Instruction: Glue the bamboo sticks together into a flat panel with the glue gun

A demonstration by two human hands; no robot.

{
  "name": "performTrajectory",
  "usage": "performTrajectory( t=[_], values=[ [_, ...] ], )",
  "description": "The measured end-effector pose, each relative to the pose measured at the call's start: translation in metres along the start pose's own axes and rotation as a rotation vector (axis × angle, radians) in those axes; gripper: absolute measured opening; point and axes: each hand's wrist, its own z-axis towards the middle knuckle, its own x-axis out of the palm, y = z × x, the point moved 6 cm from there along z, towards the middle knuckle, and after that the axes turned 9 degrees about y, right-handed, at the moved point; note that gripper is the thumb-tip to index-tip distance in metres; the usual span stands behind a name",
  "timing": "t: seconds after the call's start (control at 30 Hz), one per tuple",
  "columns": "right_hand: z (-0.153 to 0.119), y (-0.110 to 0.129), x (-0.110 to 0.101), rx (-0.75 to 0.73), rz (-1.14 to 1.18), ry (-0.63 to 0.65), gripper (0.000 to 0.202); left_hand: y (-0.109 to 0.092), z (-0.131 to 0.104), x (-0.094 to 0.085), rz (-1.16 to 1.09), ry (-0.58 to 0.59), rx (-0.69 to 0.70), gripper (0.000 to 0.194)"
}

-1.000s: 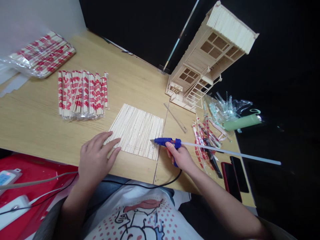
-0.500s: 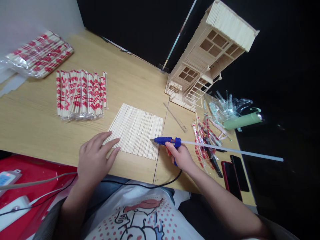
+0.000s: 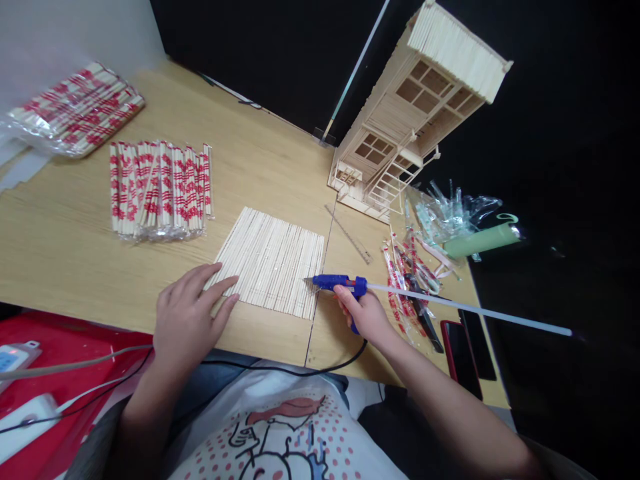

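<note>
Your right hand (image 3: 367, 315) is gripping the glue gun (image 3: 340, 285), its nozzle meeting the stick mat's (image 3: 273, 261) edge. Your left hand (image 3: 187, 320) is lying open, fingertips pressing the mat's near corner.

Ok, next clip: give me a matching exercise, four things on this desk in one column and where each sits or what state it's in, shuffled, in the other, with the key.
Things:
1. blue glue gun
2. panel of bare sticks
3. model house
4. wrapped chopsticks

Places or states:
A. standing at the far edge of the desk
B. lying flat, its near left corner under the left hand
C. laid in a row, in red-printed sleeves, left of the panel
D. gripped in the right hand, nozzle at the panel's right edge

Pairs: 1-D, 2-B, 3-A, 4-C
</note>
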Motion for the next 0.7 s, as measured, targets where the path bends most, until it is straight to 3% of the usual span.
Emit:
performTrajectory(
  t=[0.2,0.7],
  values=[
    [-0.0043,0.0062,0.0024,-0.006,-0.046,0.048,0.063,0.0,0.0004,-0.0005,0.007,-0.019,0.007,0.025],
    [-0.004,-0.0016,-0.0041,-0.038,-0.16,-0.022,0.055,0.0008,0.001,-0.0002,0.0,-0.006,-0.003,0.026]
  ],
)
